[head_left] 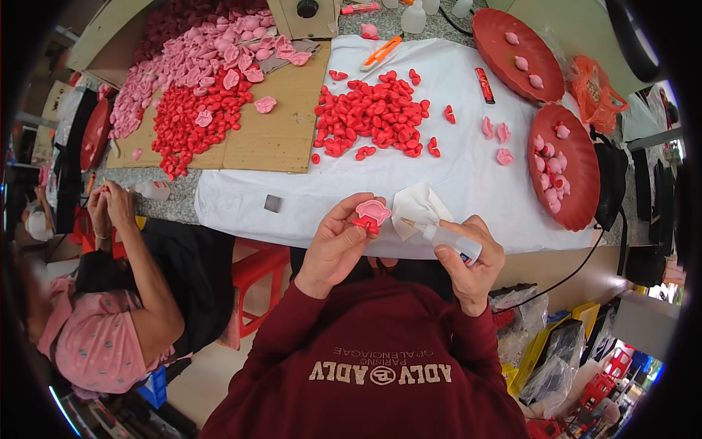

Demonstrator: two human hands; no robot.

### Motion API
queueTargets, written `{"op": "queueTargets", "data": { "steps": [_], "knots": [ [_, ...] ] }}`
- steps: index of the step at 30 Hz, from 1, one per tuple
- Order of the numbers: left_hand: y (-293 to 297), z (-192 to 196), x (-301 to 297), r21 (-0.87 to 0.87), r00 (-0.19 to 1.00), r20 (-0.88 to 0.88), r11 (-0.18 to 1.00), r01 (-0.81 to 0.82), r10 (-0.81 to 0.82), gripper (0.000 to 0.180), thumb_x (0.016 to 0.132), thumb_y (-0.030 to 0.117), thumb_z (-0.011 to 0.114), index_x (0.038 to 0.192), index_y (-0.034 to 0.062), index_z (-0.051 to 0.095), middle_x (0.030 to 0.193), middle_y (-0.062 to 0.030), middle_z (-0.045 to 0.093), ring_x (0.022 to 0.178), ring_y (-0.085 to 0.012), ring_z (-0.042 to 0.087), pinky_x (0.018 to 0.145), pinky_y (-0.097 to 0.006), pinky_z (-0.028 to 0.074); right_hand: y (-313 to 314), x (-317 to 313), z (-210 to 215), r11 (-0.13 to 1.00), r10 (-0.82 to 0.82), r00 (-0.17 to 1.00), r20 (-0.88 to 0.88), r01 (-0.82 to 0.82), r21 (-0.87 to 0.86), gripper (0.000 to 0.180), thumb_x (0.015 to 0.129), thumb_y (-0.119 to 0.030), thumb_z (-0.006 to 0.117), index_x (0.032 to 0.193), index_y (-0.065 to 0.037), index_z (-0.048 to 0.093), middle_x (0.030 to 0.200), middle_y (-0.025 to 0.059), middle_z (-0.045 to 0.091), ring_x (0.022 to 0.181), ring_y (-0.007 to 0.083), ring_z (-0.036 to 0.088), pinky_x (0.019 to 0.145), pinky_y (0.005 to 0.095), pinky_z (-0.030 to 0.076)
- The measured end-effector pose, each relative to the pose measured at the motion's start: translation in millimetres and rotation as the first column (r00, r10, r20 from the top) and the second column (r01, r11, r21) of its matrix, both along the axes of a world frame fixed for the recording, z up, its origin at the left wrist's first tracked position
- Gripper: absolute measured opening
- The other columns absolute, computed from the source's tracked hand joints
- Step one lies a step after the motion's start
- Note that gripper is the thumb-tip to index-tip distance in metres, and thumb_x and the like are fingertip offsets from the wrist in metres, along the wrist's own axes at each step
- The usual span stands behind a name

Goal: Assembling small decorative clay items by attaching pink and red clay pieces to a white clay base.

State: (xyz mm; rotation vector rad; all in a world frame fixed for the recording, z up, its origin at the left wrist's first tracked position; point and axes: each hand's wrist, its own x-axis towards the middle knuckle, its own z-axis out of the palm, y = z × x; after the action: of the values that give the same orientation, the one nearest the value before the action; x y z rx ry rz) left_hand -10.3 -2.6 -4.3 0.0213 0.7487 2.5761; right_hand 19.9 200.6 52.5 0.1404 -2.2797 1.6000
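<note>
My left hand (338, 241) pinches a small molded part with a pink hollow shell (374, 211) on top and a red piece (366, 225) below it. In my right hand (474, 261) is a translucent squeeze bottle (455, 242), tilted so that its thin nozzle points left toward the part, a short gap away. Under the nozzle lies a folded white tissue (418, 207) on the white cloth (292, 212). Beyond my hands a pile of small red pieces (373, 113) is spread on the cloth. Several loose pink pieces (504, 132) lie to the right.
Two red oval trays (537, 197) with pink parts stand at the right. A cardboard sheet (281, 143) at the left bears pink shells (212, 51) and red pieces. An orange utility knife (381, 53) lies at the back. A co-worker (110, 314) sits at my left, beside a red stool (256, 285).
</note>
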Motion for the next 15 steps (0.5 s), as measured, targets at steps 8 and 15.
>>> {"op": "queueTargets", "data": {
  "steps": [8, 15],
  "knots": [
    [-0.2, -0.1, -0.4, -0.003, 1.0, -0.009, 1.0, -0.004, 0.004, 0.051, 0.08, 0.008, 0.063, 0.126, 0.0051, 0.042, 0.126, -0.0125, 0.046, 0.109, -0.0181, 0.05, 0.092, -0.031, 0.04, -2.0, -0.6, 2.6, 1.0, 0.008, 1.0, -0.003, -0.008, 0.007, 0.033, 0.059, -0.009, 0.076, 0.089, 0.002, 0.066, 0.062, 0.0056, 0.056, 0.058, 0.015, 0.044, 0.052, 0.0258, 0.035],
    [0.0, 3.8, 1.1, -0.078, 0.999, -0.05, 0.997, -0.022, 0.018, 0.049, 0.08, 0.004, 0.062, 0.125, 0.0047, 0.043, 0.126, -0.012, 0.046, 0.109, -0.0177, 0.049, 0.092, -0.031, 0.039, -5.2, 0.1, 5.4, 0.997, 0.025, 0.999, -0.021, -0.023, 0.075, 0.034, 0.058, -0.009, 0.076, 0.088, 0.002, 0.066, 0.062, 0.0062, 0.056, 0.056, 0.0156, 0.046, 0.051, 0.0262, 0.036]
  ]
}}
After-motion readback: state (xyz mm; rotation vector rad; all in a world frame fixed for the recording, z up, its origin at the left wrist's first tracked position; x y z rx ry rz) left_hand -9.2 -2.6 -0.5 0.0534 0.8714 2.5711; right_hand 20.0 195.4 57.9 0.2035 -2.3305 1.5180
